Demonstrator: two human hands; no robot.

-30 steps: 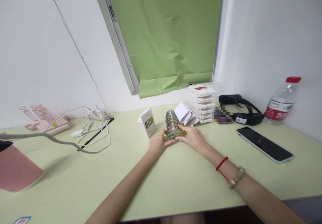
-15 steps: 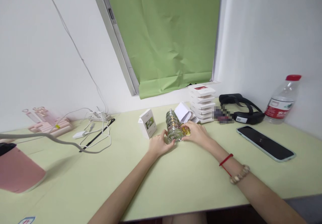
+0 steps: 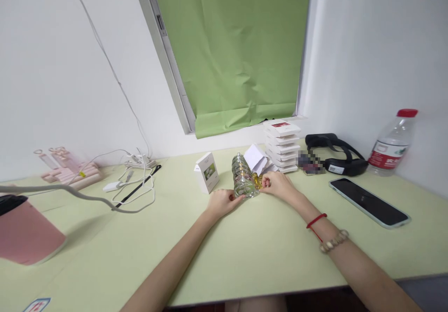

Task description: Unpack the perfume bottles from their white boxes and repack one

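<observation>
A ribbed clear glass piece (image 3: 245, 179), wider at the near end and narrowing to a small knob, sits mid-desk; whether it is one vessel or a stack I cannot tell. My left hand (image 3: 222, 202) is closed against its left side, thumb across the low near edge. At its right side is a small yellow glass piece (image 3: 257, 180). The fingers of my right hand (image 3: 278, 185) are curled into a pinch right beside the yellow piece; what lies between the fingertips is hidden. Left of the glass stands a white box (image 3: 207, 173) with a picture on its front.
Behind my right hand are an open white carton (image 3: 257, 158) and a stack of white boxes (image 3: 282, 146). A black headset (image 3: 345, 163), a phone (image 3: 369, 202) and a bottle (image 3: 390, 146) lie or stand right. Cables (image 3: 136, 197) and a pink container (image 3: 30, 232) are left.
My right hand has shifted slightly right and its fingers have curled in tighter beside the yellow piece. My left hand stays at the clear glass. The view has moved slightly.
</observation>
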